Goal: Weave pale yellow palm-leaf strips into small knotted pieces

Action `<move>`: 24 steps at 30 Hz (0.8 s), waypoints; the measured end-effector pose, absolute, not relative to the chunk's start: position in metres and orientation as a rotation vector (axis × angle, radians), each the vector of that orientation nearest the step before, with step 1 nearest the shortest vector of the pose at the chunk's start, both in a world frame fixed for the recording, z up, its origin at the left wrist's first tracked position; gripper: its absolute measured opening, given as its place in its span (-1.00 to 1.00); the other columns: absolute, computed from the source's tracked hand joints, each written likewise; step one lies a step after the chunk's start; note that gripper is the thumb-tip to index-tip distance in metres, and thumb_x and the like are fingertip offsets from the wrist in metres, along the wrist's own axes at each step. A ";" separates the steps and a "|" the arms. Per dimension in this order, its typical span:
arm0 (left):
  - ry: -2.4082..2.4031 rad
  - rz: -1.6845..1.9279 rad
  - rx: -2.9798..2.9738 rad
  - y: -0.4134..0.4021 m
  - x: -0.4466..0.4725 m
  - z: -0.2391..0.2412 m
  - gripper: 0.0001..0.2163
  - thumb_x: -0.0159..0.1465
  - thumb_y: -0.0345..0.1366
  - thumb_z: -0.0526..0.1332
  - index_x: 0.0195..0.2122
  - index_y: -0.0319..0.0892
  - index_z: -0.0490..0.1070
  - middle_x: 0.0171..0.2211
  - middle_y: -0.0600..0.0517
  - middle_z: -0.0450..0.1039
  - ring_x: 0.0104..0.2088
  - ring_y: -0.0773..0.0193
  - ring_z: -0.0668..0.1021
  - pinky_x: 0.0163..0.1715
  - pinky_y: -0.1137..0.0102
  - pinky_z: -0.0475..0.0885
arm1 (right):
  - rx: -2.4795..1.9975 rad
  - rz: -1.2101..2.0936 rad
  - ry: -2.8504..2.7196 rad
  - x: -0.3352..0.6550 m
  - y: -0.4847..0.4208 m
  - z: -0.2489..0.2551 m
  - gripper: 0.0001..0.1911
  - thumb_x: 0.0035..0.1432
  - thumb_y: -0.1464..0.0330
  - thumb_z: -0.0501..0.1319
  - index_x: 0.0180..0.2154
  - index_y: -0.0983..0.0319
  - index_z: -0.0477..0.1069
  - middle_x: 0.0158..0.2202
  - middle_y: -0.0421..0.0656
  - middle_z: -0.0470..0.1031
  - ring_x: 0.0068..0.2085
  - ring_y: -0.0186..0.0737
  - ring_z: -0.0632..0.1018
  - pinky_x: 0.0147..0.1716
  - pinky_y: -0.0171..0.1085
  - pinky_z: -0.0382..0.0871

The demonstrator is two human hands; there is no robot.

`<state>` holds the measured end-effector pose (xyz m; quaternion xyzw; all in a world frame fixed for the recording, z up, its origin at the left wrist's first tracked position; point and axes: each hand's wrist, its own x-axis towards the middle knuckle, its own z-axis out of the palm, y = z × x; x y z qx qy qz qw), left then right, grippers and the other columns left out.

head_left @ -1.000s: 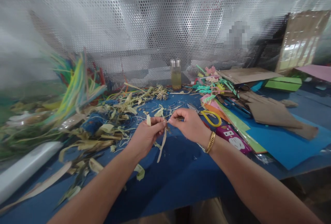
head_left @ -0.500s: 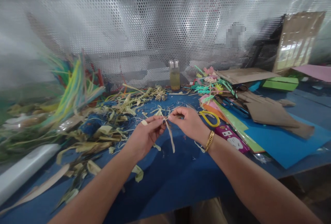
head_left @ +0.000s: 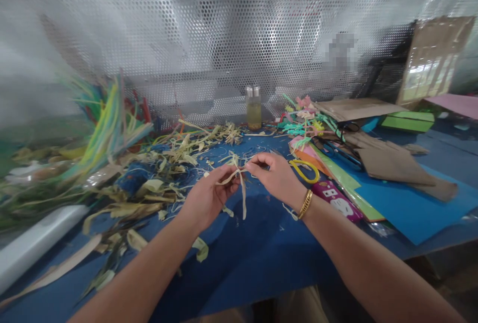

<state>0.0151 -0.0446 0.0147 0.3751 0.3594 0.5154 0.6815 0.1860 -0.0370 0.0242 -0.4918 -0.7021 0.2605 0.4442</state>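
Observation:
Pale, dry leaf strips [head_left: 244,198] cross between my two hands above the blue table. My left hand [head_left: 214,191] is closed, thumb and fingers pinching the strips near where they cross. One strip end lies over the left fingers and another hangs down below them. With thumb and forefinger my right hand [head_left: 272,173] pinches a strip on the other side of the crossing, and a gold bracelet [head_left: 305,204] circles that wrist. Whether the strips are knotted is too small to make out. Yellow-handled scissors [head_left: 306,171] lie just right of my right hand.
Loose dry leaf strips [head_left: 149,208] and a bundle of coloured strips [head_left: 106,124] cover the left side. A bottle of yellowish liquid [head_left: 254,110] stands at the back, before a perforated metal panel [head_left: 224,54]. Cardboard [head_left: 396,166] and blue paper [head_left: 418,213] lie on the right.
One strip end now lies across my left fingers, where it did not show before. The hanging end has swung slightly left. Both hands stay nearly in place.

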 end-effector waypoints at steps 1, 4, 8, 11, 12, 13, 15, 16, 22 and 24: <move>0.806 1.153 0.841 -0.045 0.015 0.015 -0.85 0.13 -0.27 0.29 -0.36 -0.26 0.56 -0.40 -0.01 0.49 -0.38 0.34 0.49 -0.37 0.49 0.43 | -1.220 0.647 -1.739 0.186 -0.037 0.024 -0.84 0.12 0.31 0.18 -0.44 0.22 0.46 -0.44 -0.20 0.53 -0.38 -0.32 0.48 -0.35 -0.34 0.27; 0.808 1.140 0.853 -0.044 0.015 0.015 -0.84 0.14 -0.27 0.29 -0.33 -0.26 0.57 -0.38 -0.01 0.49 -0.37 0.35 0.49 -0.37 0.50 0.43 | -1.221 0.653 -1.729 0.186 -0.037 0.024 -0.84 0.11 0.30 0.19 -0.44 0.22 0.46 -0.44 -0.19 0.53 -0.38 -0.31 0.49 -0.34 -0.33 0.28; 0.816 1.137 0.897 -0.044 0.016 0.015 -0.81 0.14 -0.27 0.29 -0.28 -0.26 0.57 -0.36 -0.03 0.50 -0.36 0.34 0.49 -0.37 0.49 0.42 | -1.219 0.666 -1.728 0.187 -0.037 0.023 -0.82 0.12 0.28 0.19 -0.44 0.22 0.47 -0.44 -0.19 0.54 -0.37 -0.30 0.50 -0.33 -0.32 0.30; 0.812 1.138 0.937 -0.045 0.016 0.015 -0.78 0.14 -0.24 0.30 -0.24 -0.25 0.57 -0.36 -0.03 0.50 -0.35 0.33 0.50 -0.36 0.47 0.42 | -1.211 0.690 -1.729 0.187 -0.036 0.021 -0.83 0.12 0.27 0.20 -0.42 0.21 0.50 -0.40 -0.17 0.57 -0.34 -0.28 0.52 -0.32 -0.31 0.31; 0.815 1.138 0.951 -0.045 0.017 0.015 -0.76 0.14 -0.22 0.31 -0.22 -0.24 0.56 -0.35 -0.03 0.50 -0.35 0.32 0.50 -0.36 0.47 0.42 | -1.202 0.709 -1.728 0.186 -0.036 0.020 -0.84 0.11 0.27 0.21 -0.40 0.20 0.51 -0.38 -0.17 0.58 -0.32 -0.28 0.53 -0.31 -0.31 0.32; 0.821 1.138 0.964 -0.046 0.017 0.015 -0.75 0.13 -0.21 0.31 -0.20 -0.23 0.56 -0.34 -0.03 0.51 -0.36 0.32 0.50 -0.37 0.46 0.42 | -1.190 0.733 -1.725 0.186 -0.035 0.019 -0.85 0.11 0.27 0.22 -0.39 0.20 0.52 -0.36 -0.17 0.59 -0.31 -0.27 0.54 -0.31 -0.31 0.33; 0.836 1.142 0.988 -0.046 0.017 0.015 -0.72 0.13 -0.21 0.33 -0.17 -0.22 0.55 -0.32 -0.03 0.52 -0.36 0.31 0.50 -0.37 0.44 0.42 | -1.165 0.785 -1.716 0.185 -0.035 0.017 -0.87 0.08 0.29 0.25 -0.38 0.19 0.53 -0.35 -0.17 0.60 -0.30 -0.27 0.55 -0.30 -0.31 0.34; 0.841 1.144 0.994 -0.047 0.017 0.015 -0.72 0.12 -0.21 0.33 -0.17 -0.23 0.54 -0.32 -0.04 0.52 -0.37 0.31 0.51 -0.37 0.43 0.42 | -1.155 0.809 -1.708 0.185 -0.035 0.016 -0.89 0.07 0.30 0.25 -0.37 0.19 0.53 -0.34 -0.17 0.60 -0.30 -0.27 0.55 -0.29 -0.31 0.35; 0.851 1.128 1.027 -0.049 0.018 0.014 -0.67 0.02 -0.33 0.41 -0.15 -0.19 0.54 -0.32 -0.01 0.53 -0.34 0.30 0.53 -0.40 0.46 0.38 | -1.127 0.873 -1.568 0.184 -0.034 0.020 -0.86 0.07 0.31 0.25 -0.42 0.25 0.52 -0.42 -0.17 0.57 -0.37 -0.31 0.52 -0.32 -0.33 0.34; 0.891 1.113 1.085 -0.049 0.019 0.012 -0.61 -0.03 -0.37 0.43 -0.12 -0.15 0.53 -0.26 0.00 0.54 -0.33 0.32 0.52 -0.41 0.47 0.36 | -1.138 0.876 -1.490 0.184 -0.034 0.020 -0.83 0.07 0.28 0.25 -0.42 0.25 0.52 -0.44 -0.18 0.56 -0.39 -0.32 0.50 -0.35 -0.33 0.33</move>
